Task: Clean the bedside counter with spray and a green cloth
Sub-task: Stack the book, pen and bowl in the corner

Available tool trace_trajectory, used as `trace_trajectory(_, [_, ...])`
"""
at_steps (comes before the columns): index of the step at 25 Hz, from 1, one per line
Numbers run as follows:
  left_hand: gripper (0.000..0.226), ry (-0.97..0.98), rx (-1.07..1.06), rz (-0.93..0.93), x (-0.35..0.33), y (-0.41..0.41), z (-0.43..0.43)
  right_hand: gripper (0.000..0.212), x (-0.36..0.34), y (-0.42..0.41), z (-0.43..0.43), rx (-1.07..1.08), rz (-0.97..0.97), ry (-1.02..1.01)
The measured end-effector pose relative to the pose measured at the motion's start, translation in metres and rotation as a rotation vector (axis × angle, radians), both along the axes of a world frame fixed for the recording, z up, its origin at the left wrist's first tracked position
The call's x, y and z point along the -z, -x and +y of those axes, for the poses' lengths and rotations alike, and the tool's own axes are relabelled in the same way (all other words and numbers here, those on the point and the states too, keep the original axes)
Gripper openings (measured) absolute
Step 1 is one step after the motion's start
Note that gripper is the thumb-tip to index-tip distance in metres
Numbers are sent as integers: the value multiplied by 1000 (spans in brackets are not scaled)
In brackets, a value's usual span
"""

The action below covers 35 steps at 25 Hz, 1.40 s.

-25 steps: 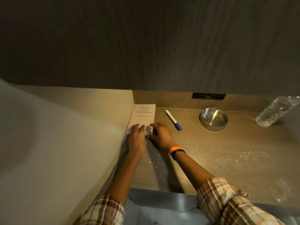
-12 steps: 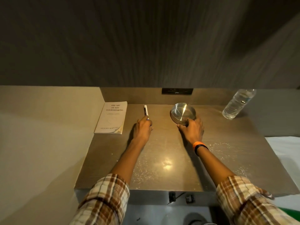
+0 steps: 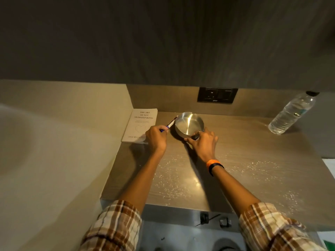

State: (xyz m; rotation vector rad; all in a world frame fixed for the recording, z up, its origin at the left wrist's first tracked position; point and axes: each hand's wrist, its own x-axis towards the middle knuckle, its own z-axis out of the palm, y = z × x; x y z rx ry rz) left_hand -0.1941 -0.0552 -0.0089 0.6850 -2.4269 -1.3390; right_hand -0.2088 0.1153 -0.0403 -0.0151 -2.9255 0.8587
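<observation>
here my left hand (image 3: 156, 136) grips the pen (image 3: 170, 124) pointing away toward the back wall, my right hand (image 3: 203, 144) grasps the steel bowl (image 3: 188, 125) just beside it, both near the book (image 3: 139, 125).

Two forearms are seen, bare from the wrist up to the rolled sleeves. On both arms a plaid shirt is worn, with checks of brown, rust and cream; the left sleeve (image 3: 114, 227) and the right sleeve (image 3: 272, 230) are turned back near the elbows. On the right wrist two bands are worn side by side: an orange band (image 3: 212, 162) nearer the right hand (image 3: 204, 142) and a black band (image 3: 215, 167) just behind it. On the left hand (image 3: 156, 137) and wrist nothing is worn.
</observation>
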Motion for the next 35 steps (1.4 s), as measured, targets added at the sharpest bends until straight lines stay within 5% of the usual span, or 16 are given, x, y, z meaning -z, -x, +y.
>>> trace_trajectory(5, [15,60,-119,24,1,-20,-74,32,-8,5,-88,-167,-3,-32])
trace_trajectory(20, [48,831,351,-161,32,-16,-142,27,-8,36,-185,-184,36,-31])
trace_trajectory(27, [51,807,294,-218,29,-7,-138,14,-1,29,-185,-185,17,146])
trace_trajectory(30, [49,758,257,-165,32,-22,-130,31,-4,24,-168,-244,-17,190])
trace_trajectory(35, [68,804,350,76,33,-34,-78,78,-4,7,-87,-218,160,-76])
